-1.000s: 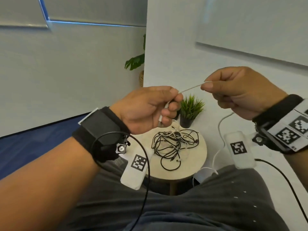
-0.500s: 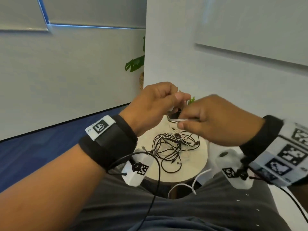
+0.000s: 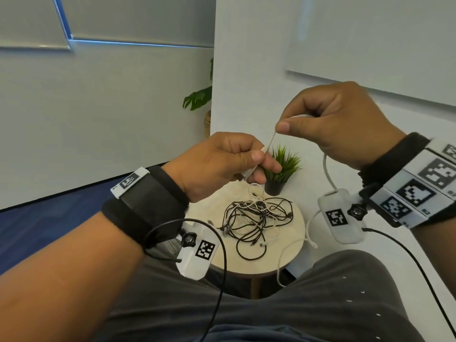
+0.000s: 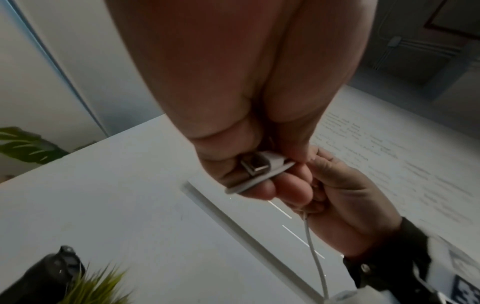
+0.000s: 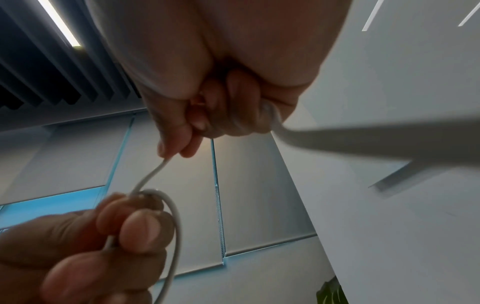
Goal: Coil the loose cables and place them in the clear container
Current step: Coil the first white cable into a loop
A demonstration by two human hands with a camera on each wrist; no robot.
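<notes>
The white cable [image 3: 270, 141] runs taut between the two hands, held up in the air above the round wooden table [image 3: 291, 253]. The left hand [image 3: 222, 164] has its fingers curled around the cable's connector end, thumb and forefinger pinching it; the left wrist view shows the metal plug [image 4: 255, 166] and a turn of white cable lying against the curled fingers [image 4: 262, 190]. The right hand [image 3: 338, 124], higher and further right, pinches the cable between thumb and forefinger, the other fingers folded in. From the right hand the cable drops behind the wrist-mounted camera [image 3: 341, 218], loops low at the table's right edge and hangs down toward the person's lap. In the right wrist view a loop of the cable [image 5: 174, 226] curves around the left hand's fingertips [image 5: 140, 230].

On the table beneath the hands lies a tangle of black and white cables [image 3: 256, 218], touching one another in a loose heap. Just beyond it, at the far edge of the table, stands a small potted grass plant [image 3: 283, 166]. A larger leafy plant [image 3: 197, 97] shows further off by the wall corner.
</notes>
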